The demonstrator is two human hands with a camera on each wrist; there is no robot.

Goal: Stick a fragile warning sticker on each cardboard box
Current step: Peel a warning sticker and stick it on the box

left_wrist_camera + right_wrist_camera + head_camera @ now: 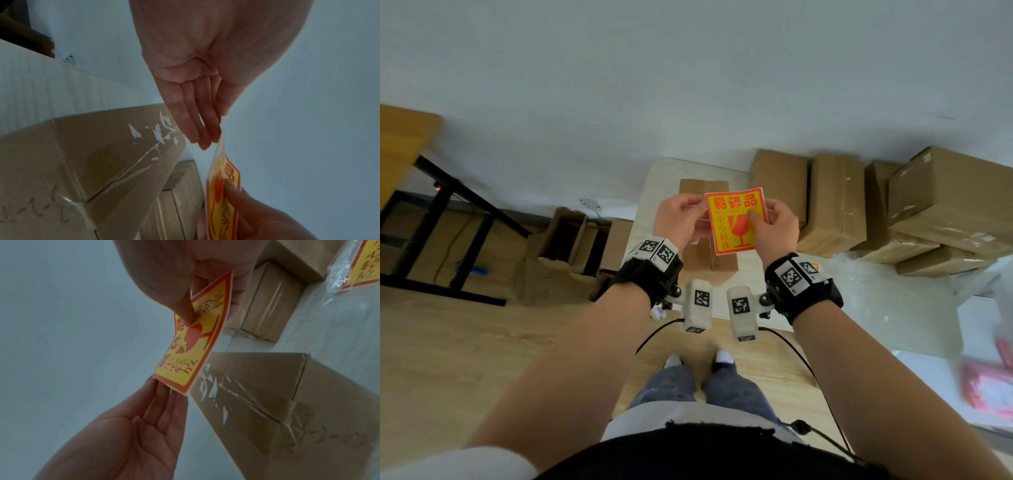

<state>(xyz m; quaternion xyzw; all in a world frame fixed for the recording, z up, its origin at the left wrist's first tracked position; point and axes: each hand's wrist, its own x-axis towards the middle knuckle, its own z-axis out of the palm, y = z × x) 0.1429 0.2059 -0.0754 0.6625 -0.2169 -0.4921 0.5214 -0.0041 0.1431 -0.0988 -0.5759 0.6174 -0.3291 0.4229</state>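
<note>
Both hands up on one fragile sticker (736,221) | right hand (777,228) pinched its right side | left hand (681,219) pinched the left corner | held above taped cardboard box (709,253) on the table (650,205)

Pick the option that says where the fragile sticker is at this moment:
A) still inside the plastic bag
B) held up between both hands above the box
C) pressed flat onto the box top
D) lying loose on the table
B: the fragile sticker is pinched by the right hand and the left hand, raised above the cardboard box, not touching it.
</note>
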